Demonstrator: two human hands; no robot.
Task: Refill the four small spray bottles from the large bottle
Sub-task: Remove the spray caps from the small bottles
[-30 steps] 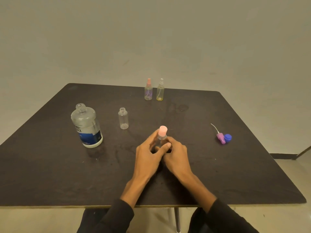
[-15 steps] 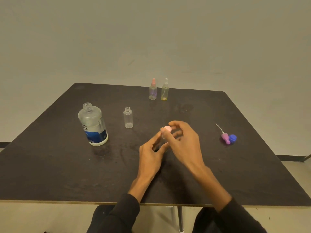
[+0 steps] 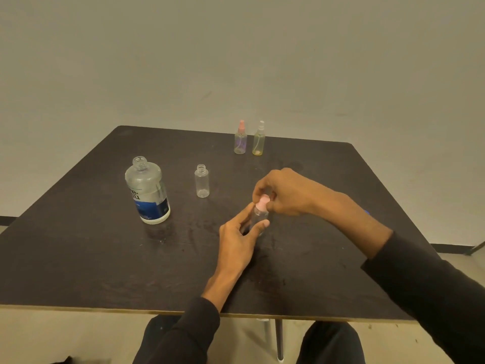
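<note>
Four small spray bottles stand on the dark table point(image 3: 78, 258), and we have one of them, the pink-capped bottle point(image 3: 259, 215), between our hands near the middle. It stands upright, long axis vertical, cap pointing up. Our left hand point(image 3: 240, 232) steadies its clear body, forefinger and thumb lightly curled round it from either side. Our right hand point(image 3: 284, 191) comes over from the right, fingertips bunched and pinching the pink cap point(image 3: 262, 204).

Just beyond and to the left stands the open small bottle point(image 3: 202, 181), upright, clear, its threaded neck bare. Farther left stands the large bottle point(image 3: 147, 191), also upright and uncapped, with clear liquid low inside. Its label is white above and blue below; we can make out only dark letter fragments on the white part, too cropped to read.

Near the far edge, two more stand side by side: the purple-tinted bottle point(image 3: 240, 139) with a pink sprayer, and just right of it the yellow-tinted bottle point(image 3: 258, 140) with a clear sprayer. Both are upright, nozzles up.

A sliver of blue point(image 3: 367, 212) peeks out behind our right forearm; we cannot tell what it is.
</note>
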